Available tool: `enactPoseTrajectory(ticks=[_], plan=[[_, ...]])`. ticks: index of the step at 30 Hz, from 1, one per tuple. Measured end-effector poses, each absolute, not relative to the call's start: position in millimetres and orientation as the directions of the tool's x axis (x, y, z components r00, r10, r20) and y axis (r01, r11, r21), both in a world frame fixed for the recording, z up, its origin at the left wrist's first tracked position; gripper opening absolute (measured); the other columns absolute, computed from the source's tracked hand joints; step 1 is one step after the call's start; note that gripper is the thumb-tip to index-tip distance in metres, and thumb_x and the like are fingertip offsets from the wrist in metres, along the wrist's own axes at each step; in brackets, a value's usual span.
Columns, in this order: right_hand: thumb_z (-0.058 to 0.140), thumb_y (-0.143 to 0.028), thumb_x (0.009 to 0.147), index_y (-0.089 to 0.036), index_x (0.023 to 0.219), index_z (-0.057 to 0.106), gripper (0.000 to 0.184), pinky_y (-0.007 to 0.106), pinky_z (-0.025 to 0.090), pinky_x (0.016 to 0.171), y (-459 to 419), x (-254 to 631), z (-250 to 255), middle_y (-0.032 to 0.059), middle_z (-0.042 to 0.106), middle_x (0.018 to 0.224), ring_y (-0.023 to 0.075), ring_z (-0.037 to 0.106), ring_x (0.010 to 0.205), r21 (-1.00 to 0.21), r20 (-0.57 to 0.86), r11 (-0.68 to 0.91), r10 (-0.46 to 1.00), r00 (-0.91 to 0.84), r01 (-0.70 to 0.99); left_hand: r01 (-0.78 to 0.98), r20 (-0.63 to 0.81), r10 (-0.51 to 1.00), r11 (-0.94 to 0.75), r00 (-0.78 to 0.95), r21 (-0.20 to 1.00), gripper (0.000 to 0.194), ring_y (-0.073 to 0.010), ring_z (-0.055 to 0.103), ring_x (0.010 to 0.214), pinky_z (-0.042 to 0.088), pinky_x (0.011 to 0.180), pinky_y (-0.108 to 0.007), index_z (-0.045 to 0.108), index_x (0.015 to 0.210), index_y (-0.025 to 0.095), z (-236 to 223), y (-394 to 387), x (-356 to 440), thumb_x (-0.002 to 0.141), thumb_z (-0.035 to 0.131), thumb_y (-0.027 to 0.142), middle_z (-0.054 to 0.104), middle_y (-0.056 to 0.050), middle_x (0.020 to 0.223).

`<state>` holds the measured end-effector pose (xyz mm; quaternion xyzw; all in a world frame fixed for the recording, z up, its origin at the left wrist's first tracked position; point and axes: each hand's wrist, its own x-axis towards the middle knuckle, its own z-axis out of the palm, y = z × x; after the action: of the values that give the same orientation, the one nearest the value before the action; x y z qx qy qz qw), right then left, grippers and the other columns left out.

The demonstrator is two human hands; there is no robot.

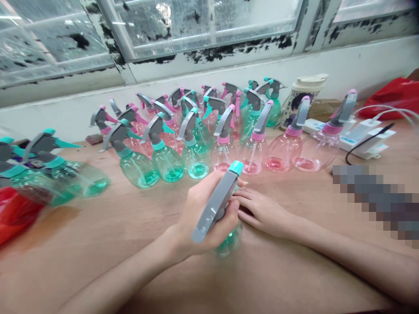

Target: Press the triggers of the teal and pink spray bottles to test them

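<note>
My left hand [196,203] is wrapped around the neck of a spray bottle [218,205] with a grey trigger head and a teal nozzle. Below the fist shows part of its clear green body [229,245], standing on the table. My right hand [263,210] rests palm down just right of this bottle, fingers stretched out. Its fingertips pass behind the bottle's head, so whether they touch it is hidden. Beyond both hands stands a row of similar bottles, among them a green one [195,159] and a pink one [253,152].
More pink and green spray bottles crowd toward the windowed wall. At left are further green bottles [94,181] and a red plastic bag [16,213]. A patterned cup [296,98], white chargers with cables [365,141] and another red bag [389,98] occupy the right side.
</note>
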<state>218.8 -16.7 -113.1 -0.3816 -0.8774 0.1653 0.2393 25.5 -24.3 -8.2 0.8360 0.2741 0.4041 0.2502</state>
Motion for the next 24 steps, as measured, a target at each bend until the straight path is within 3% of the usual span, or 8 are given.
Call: enactPoseTrajectory(ticks=[5,7,12,15,24], plan=[[0.047,-0.031,0.1,-0.018,0.133,0.056,0.037,0.053,0.035,0.114,-17.2,218.4,-112.7,0.0145,0.055,0.141,0.0284,0.047,0.135,-0.456,0.295,0.66,0.745,-0.599,0.596,0.272,0.525,0.663,-0.723,0.534,0.636,0.006,-0.0172,0.064,0.076,0.055,0.071,-0.032,0.055,0.082,0.021,-3.2,-24.4,21.3,0.084,0.05,0.019,0.061,-0.002,0.082],[0.047,-0.031,0.1,-0.019,0.133,0.056,0.037,0.053,0.036,0.113,-17.3,218.4,-113.7,0.0139,0.055,0.142,0.0279,0.047,0.134,-0.457,0.307,0.66,0.746,-0.591,0.596,0.26,0.51,0.683,-0.698,0.522,0.668,0.006,-0.0164,0.062,0.073,0.055,0.071,-0.032,0.056,0.086,0.021,-3.3,-24.9,21.5,0.084,0.051,0.02,0.061,-0.002,0.083],[0.046,-0.034,0.099,-0.017,0.129,0.059,0.036,0.051,0.039,0.111,-17.1,218.7,-116.6,0.0145,0.057,0.14,0.0289,0.045,0.136,-0.454,0.334,0.659,0.75,-0.571,0.6,0.282,0.445,0.769,-0.602,0.459,0.747,0.029,-0.0146,0.06,0.066,0.055,0.072,-0.033,0.055,0.111,0.024,-7.6,-28.3,26.1,0.083,0.054,0.022,0.061,-0.002,0.089],[0.048,-0.033,0.098,-0.018,0.129,0.059,0.036,0.052,0.04,0.111,-16.5,218.9,-118.6,0.0149,0.057,0.14,0.0291,0.046,0.135,-0.451,0.351,0.665,0.746,-0.567,0.596,0.278,0.467,0.765,-0.613,0.445,0.74,0.03,-0.018,0.065,0.077,0.055,0.076,-0.035,0.056,0.112,0.024,-9.6,-30.2,27.5,0.083,0.053,0.021,0.064,-0.004,0.094],[0.048,-0.033,0.098,-0.018,0.128,0.059,0.036,0.052,0.04,0.111,-16.7,219.6,-119.5,0.0144,0.057,0.14,0.0292,0.047,0.134,-0.434,0.357,0.67,0.742,-0.568,0.603,0.294,0.472,0.753,-0.63,0.458,0.719,0.031,-0.0169,0.063,0.069,0.054,0.071,-0.033,0.056,0.112,0.021,-9.4,-29.1,27.5,0.082,0.052,0.021,0.063,-0.002,0.085]])
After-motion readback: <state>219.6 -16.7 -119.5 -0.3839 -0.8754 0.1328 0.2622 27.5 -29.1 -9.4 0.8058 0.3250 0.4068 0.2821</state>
